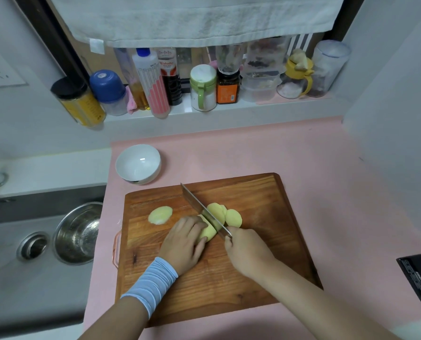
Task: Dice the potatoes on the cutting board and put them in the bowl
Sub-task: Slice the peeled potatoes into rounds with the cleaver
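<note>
The left hand (183, 238), fingers curled, holds the potato (208, 233) on the board (265, 253) while the right hand (247, 252) grips the knife (202, 208), blade on the potato.

A pink countertop (302, 155) carries a wooden cutting board (265, 204) at its middle, a white bowl (131, 164) near the board's far left corner, and a black object (420, 285) at the right edge.

Steel basin (78, 233) in the sink (3, 283)
</note>
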Motion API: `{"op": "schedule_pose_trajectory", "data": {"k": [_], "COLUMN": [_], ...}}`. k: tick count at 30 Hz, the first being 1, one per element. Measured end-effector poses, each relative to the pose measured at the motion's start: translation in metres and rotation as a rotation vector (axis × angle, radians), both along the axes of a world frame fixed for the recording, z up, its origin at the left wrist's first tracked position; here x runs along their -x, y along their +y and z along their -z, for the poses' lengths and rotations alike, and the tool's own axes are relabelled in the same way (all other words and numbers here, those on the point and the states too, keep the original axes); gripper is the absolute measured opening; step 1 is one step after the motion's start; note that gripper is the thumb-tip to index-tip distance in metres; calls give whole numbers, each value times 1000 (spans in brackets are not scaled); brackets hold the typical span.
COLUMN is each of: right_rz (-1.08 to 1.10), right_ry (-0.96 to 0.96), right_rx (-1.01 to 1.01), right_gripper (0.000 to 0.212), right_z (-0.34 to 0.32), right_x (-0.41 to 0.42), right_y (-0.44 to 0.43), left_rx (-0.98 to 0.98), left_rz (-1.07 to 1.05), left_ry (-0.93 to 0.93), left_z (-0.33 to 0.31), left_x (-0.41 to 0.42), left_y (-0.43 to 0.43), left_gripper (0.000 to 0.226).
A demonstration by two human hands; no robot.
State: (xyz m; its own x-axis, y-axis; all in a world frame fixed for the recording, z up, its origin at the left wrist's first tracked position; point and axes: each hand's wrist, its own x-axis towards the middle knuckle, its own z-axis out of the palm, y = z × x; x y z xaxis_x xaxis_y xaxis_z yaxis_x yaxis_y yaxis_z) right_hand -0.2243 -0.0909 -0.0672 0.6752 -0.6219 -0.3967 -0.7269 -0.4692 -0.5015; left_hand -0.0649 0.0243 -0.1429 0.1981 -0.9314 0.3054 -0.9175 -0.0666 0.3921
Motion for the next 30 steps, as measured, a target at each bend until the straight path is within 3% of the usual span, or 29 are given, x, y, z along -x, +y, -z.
{"op": "schedule_pose_trajectory", "data": {"k": [10,30], "right_rz": [-79,-38], "right_ry": [-49,49], "right_rx": [193,87], "right_gripper": [26,17], "right_z": [-27,-37], "right_x": [13,8], "right_y": [32,20], "left_rx": [34,67], "left_rz": [-46,-50], "left_ry": [64,156], "left_z": [1,0], "left_x": [0,2], "left_y": [1,-1], "left_gripper": [33,26]}}
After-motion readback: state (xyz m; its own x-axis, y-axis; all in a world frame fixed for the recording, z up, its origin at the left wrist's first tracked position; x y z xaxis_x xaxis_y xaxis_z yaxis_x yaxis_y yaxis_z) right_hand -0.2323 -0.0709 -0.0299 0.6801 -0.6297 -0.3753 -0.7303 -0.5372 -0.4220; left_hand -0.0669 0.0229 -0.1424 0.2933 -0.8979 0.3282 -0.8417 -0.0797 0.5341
